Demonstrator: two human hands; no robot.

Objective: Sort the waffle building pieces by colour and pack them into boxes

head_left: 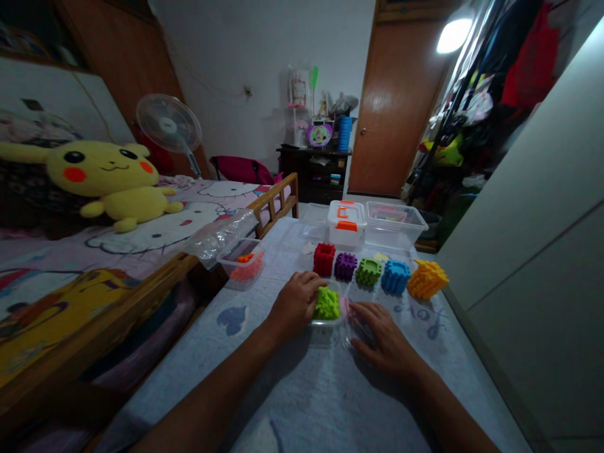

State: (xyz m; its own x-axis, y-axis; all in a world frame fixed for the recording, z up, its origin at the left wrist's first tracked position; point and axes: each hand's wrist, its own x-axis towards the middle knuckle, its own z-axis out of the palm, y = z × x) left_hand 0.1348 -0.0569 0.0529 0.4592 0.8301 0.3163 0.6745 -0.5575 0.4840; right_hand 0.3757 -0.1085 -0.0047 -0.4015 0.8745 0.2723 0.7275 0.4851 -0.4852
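Observation:
A clear plastic box (325, 323) on the cloth-covered table holds a lime-green crumbly heap (327, 304). My left hand (295, 303) is curled around the left side of this box, its fingertips at the rim beside the heap. To the right, a clear lid (348, 330) with a pinkish edge lies against the box. My right hand (384, 336) has its fingers and thumb around that lid, the thumb lower and apart from the fingers. Behind the box stands a row of notched cubes: red (324, 259), purple (346, 267), green (369, 272), blue (396, 277) and a tilted yellow one (427, 280).
A clear tub (243, 267) with orange pieces stands at the table's left edge. A white-lidded box (346, 223) with orange clips and an open clear bin (396, 220) are at the far end. Left is a bed with a wooden rail (274, 201) and yellow plush toy (117, 182).

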